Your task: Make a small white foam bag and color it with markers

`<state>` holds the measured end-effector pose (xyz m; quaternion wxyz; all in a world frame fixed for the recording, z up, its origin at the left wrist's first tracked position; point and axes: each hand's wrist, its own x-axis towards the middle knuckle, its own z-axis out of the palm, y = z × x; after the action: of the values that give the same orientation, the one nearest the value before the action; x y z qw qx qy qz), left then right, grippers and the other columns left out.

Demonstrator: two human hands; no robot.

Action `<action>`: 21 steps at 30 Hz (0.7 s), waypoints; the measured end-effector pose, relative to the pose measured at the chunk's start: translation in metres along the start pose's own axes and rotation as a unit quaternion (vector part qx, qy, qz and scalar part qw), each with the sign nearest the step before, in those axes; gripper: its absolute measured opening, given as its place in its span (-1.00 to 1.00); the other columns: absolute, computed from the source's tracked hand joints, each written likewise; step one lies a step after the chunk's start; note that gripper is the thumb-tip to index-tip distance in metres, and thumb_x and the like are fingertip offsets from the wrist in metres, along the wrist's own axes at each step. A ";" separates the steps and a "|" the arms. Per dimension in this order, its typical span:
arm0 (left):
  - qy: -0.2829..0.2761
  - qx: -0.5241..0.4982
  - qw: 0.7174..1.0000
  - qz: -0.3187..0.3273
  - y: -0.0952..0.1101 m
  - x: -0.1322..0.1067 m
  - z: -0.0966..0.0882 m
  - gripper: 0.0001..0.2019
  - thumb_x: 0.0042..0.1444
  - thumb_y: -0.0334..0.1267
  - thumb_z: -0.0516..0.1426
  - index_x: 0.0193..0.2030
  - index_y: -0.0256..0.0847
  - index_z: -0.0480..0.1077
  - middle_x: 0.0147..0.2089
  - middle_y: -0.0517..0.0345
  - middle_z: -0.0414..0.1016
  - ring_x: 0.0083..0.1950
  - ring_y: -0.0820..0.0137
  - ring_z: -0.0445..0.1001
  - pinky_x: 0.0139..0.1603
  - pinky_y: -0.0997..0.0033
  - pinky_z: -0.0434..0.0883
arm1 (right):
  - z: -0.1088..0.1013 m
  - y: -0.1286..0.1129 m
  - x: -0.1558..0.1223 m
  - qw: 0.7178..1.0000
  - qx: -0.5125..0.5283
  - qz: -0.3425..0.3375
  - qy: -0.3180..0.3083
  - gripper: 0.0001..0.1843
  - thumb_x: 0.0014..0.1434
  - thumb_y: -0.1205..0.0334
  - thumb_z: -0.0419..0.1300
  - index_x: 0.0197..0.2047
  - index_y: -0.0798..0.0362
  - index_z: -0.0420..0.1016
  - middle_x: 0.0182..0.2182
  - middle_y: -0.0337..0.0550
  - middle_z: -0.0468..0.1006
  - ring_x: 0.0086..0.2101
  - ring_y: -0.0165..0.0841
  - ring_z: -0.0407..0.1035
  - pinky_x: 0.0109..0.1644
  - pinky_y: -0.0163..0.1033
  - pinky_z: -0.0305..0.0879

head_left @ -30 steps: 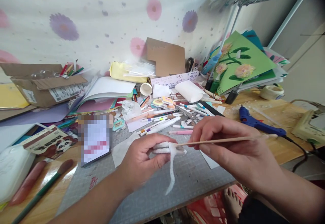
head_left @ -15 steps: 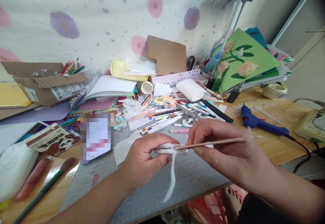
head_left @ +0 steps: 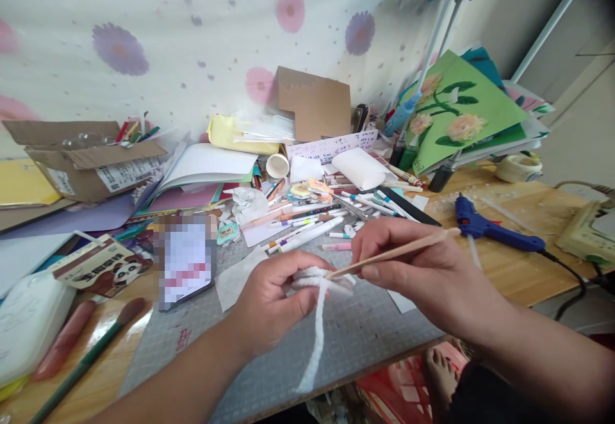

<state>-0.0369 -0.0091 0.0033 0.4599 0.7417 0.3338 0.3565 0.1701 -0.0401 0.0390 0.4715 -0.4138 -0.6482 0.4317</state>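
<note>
The loose end of a fuzzy white strip point(head_left: 316, 341) hangs nearest, above the grey mat point(head_left: 384, 341). The left hand point(head_left: 269, 302) has a narrow grip, pinching the strip's folded bundle between thumb and fingers. The right hand point(head_left: 427, 277) grips a thin wooden stick point(head_left: 384, 255), its tip against the bundle. Farther off, a blue glue gun point(head_left: 497, 228) lies on the desk point(head_left: 552, 207).
</note>
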 end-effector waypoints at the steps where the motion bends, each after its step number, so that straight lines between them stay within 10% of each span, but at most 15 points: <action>1: 0.000 -0.007 1.000 -0.002 0.000 0.000 0.000 -0.86 0.04 -0.26 0.21 -0.26 -0.22 0.51 -0.37 0.14 0.56 -0.38 0.39 0.45 -0.39 0.50 0.35 | 0.000 0.002 -0.001 1.000 0.027 -0.002 0.010 -0.93 0.01 0.36 0.22 -0.49 0.05 0.43 -0.53 -0.24 0.44 -0.48 -0.38 0.31 -0.48 -0.31 0.18; 12: 0.019 -0.124 0.989 -0.075 -0.011 0.001 0.001 -0.91 0.06 -0.28 0.20 -0.30 -0.20 0.52 -0.31 0.13 0.56 -0.30 0.37 0.46 -0.30 0.45 0.35 | -0.014 -0.004 0.000 0.964 0.237 -0.043 0.116 -0.87 -0.10 0.43 0.19 -0.58 0.01 0.45 -0.50 -0.18 0.53 -0.45 -0.25 0.46 -0.36 -0.14 0.37; 21: 0.152 0.033 0.986 -0.063 -0.008 0.002 0.000 -0.93 0.06 -0.29 0.15 -0.36 -0.21 0.45 -0.42 0.24 0.48 -0.33 0.40 0.40 -0.34 0.49 0.28 | 0.007 0.018 -0.009 0.981 0.152 0.114 -0.031 -0.86 0.02 0.38 0.13 -0.38 0.06 0.51 -0.60 -0.27 0.40 -0.54 -0.42 0.31 -0.45 -0.30 0.26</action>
<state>-0.0374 -0.0049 -0.0040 0.4011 0.6708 0.4576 0.4240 0.1676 -0.0449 0.0186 0.4564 -0.3951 -0.5381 0.5883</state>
